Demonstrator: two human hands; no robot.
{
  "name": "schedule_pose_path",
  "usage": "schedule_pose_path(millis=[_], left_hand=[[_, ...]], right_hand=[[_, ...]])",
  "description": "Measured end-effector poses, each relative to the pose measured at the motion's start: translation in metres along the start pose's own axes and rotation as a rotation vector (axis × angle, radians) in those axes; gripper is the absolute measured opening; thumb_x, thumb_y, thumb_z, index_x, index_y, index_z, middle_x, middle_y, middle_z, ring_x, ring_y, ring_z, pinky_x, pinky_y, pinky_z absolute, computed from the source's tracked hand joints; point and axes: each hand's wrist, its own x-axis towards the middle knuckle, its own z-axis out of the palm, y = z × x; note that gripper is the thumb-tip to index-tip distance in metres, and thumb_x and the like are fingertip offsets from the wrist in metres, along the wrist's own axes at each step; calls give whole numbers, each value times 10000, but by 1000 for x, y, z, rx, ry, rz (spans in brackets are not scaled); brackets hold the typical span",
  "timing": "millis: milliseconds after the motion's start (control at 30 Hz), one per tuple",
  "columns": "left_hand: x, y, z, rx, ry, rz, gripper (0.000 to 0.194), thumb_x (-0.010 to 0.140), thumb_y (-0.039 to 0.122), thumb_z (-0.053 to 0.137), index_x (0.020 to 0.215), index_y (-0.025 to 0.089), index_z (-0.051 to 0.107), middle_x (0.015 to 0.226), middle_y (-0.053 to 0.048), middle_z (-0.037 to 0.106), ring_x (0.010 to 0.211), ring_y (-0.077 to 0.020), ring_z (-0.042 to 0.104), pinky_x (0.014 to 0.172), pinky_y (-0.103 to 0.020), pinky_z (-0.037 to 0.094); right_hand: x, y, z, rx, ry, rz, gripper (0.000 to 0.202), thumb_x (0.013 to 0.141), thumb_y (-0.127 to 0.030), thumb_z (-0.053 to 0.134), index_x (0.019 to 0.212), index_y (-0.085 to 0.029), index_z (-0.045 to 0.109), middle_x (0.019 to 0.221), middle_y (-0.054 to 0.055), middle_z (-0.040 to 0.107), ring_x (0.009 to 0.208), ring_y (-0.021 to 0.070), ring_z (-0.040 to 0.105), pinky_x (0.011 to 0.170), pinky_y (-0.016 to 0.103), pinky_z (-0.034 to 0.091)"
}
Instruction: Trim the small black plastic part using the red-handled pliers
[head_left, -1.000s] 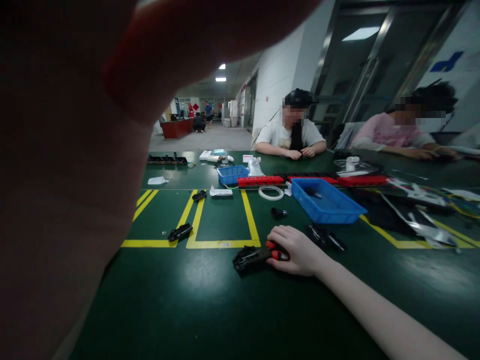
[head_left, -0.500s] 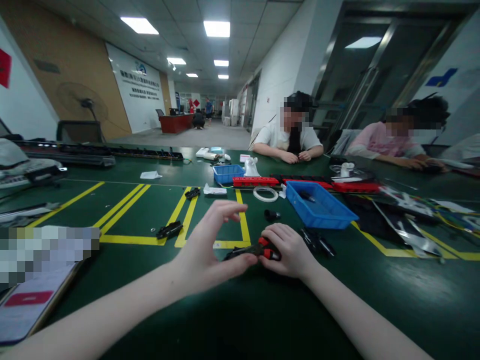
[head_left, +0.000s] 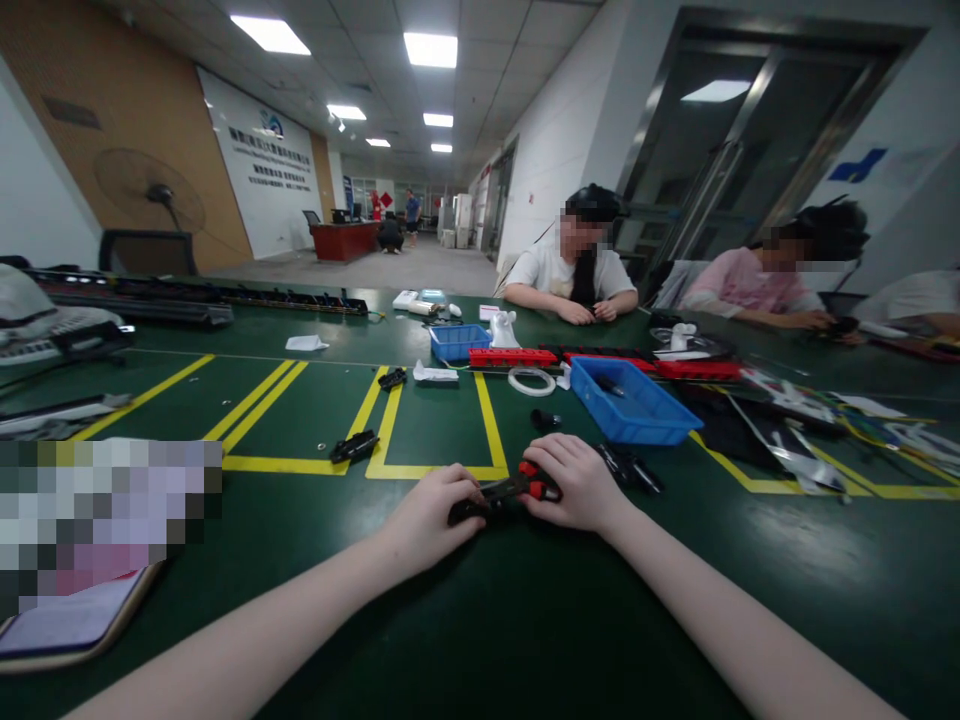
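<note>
In the head view my right hand [head_left: 577, 482] is wrapped round the red-and-black handles of a pair of pliers [head_left: 534, 489], low over the green table. Opposite it, my left hand [head_left: 431, 512] is closed, thumb and fingers pinching a small black part [head_left: 459, 512]. The dark jaws of the pliers reach towards this part; my fingers hide whether they grip it. Beyond my left hand lies another black part [head_left: 354, 446]. Just past my right hand are some black pieces [head_left: 641, 474] and a short black cylinder [head_left: 544, 420].
A blue tray [head_left: 634, 405] stands at right, a smaller blue tray [head_left: 460, 343] farther back. Red strips [head_left: 512, 357] and a white ring [head_left: 531, 381] lie between them. A phone [head_left: 82, 610] is at near left. Two people [head_left: 574, 265] sit across the table, with part of another at the right edge.
My left hand was spread, fingers raised above the black part; it has come down and closed on it. My right hand still holds the pliers. The view has shifted slightly.
</note>
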Motion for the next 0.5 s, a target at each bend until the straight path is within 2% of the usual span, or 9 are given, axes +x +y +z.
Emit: schedule_pose_path(millis=[100, 167, 333, 433, 500], left_hand=[[-1, -2, 0, -39, -8, 10, 116, 833, 151, 663, 944, 182, 682, 1062, -52, 625, 992, -202, 600, 916, -360, 487], [-1, -3, 0, -45, -27, 39, 117, 841, 161, 661, 953, 184, 683, 1067, -54, 632, 1003, -204, 600, 929, -367, 479], [-2, -2, 2, -55, -42, 123, 134, 841, 158, 664, 970, 192, 679, 1067, -52, 647, 1028, -206, 598, 964, -370, 456], [-2, 0, 2, -36, -61, 136, 155, 841, 167, 666, 993, 200, 676, 1071, -49, 648, 1033, -209, 597, 960, -371, 458], [-3, 0, 1, -20, -66, 140, 173, 844, 168, 660, 1013, 205, 672, 1074, -48, 645, 1034, -209, 595, 952, -370, 462]], right_hand=[[2, 0, -1, 26, -21, 136, 255, 792, -392, 624, 958, -199, 601, 973, 98, 658, 907, 256, 599, 781, 397, 461], [2, 0, -1, 41, -79, 188, 237, 811, -400, 621, 934, -199, 597, 935, 77, 650, 867, 233, 597, 749, 369, 457], [3, 2, 3, 39, -199, 164, 271, 813, -441, 644, 928, -198, 610, 948, 63, 639, 888, 220, 586, 779, 368, 451], [10, -2, -5, 55, -131, 136, 300, 821, -423, 653, 1018, -200, 620, 1003, 76, 650, 966, 240, 590, 895, 431, 442], [15, -9, -20, 79, 16, 125, 343, 843, -379, 636, 1136, -205, 597, 1071, 94, 654, 1025, 261, 588, 941, 474, 434]])
